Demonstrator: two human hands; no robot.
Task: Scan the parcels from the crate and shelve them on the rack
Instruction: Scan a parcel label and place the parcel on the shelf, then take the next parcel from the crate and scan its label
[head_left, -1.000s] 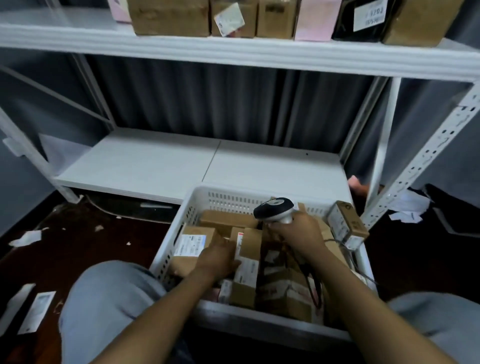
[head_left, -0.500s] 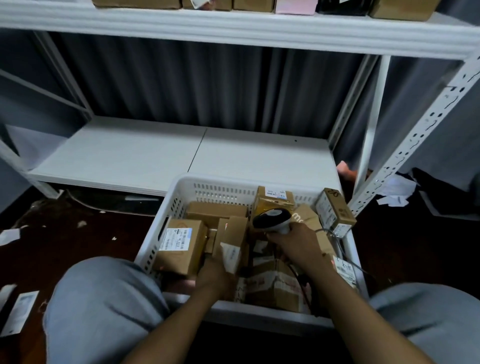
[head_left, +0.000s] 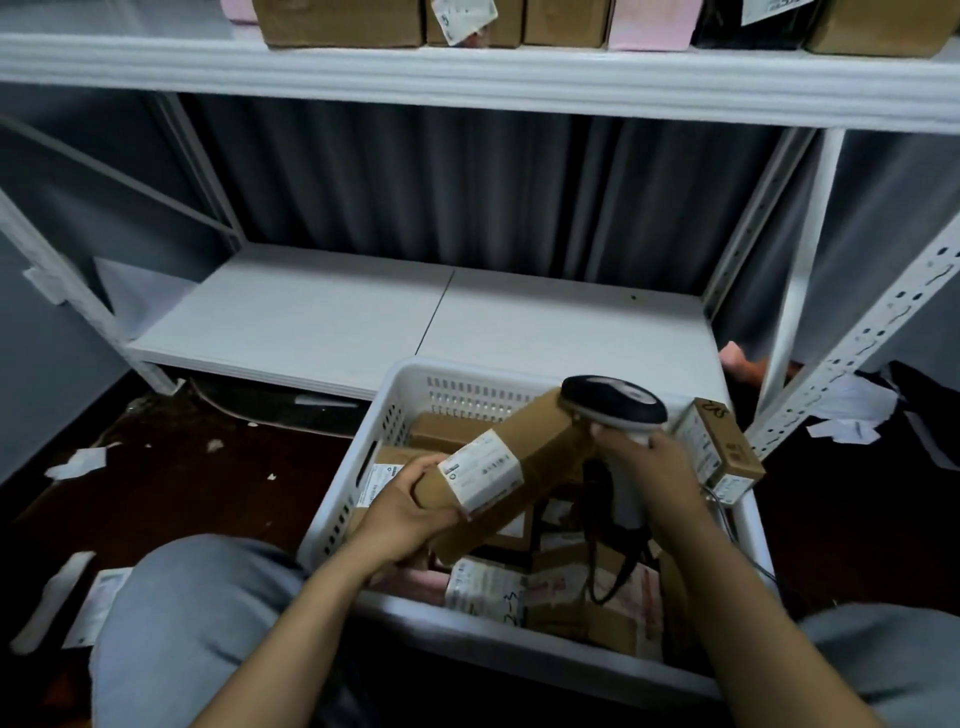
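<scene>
gripping left hand (head_left: 408, 514): curled round long parcel (head_left: 535, 436), above crate (head_left: 457, 395)
right hand (head_left: 660, 467): clamped on scanner (head_left: 615, 402) handle, beside parcel

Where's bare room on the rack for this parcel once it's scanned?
The lower shelf is bare across both panels, from the curtain behind to the crate in front. The upper shelf is lined with boxes along most of its visible stretch. The crate is crowded with parcels, leaving little hand room.

L hand (head_left: 402, 512) holds long box (head_left: 511, 467) over crate (head_left: 395, 410); R hand (head_left: 657, 467) grips scanner (head_left: 615, 402) w/ head touching box.
</scene>
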